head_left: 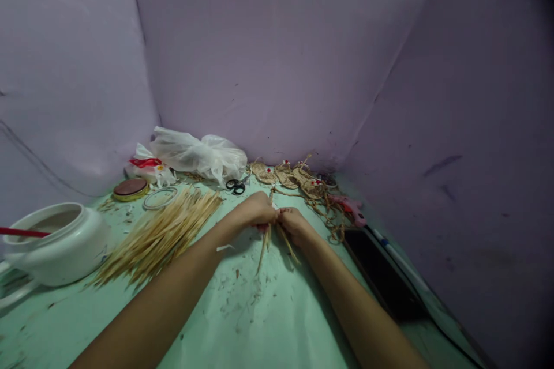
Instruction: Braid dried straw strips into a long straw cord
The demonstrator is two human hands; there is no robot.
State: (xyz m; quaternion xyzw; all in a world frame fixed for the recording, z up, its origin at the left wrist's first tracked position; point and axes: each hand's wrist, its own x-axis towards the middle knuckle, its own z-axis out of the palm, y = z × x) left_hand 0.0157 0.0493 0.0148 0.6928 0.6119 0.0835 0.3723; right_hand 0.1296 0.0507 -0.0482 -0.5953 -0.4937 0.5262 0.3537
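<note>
My left hand [260, 209] and my right hand [292, 222] meet at the middle of the green table. Both are closed on the dry straw strands [264, 247], whose loose ends hang down in two bunches below my fingers. A short braided cord of the same fibre rises just above the hands. To the left of my left forearm lies a big bundle of pale straw [167, 236]. Black-handled scissors [236, 186] rest beyond my left hand. Past my right hand, a thin braided cord [289, 193] runs toward a tangled heap of braid.
Small woven pieces with red beads [283, 174] lie along the back wall. A white plastic bag [203, 155], a round lidded tin [130, 189] and a white pot [60, 245] stand left. On the right are a pink glue gun [352, 210] and a black phone-like slab [383, 274].
</note>
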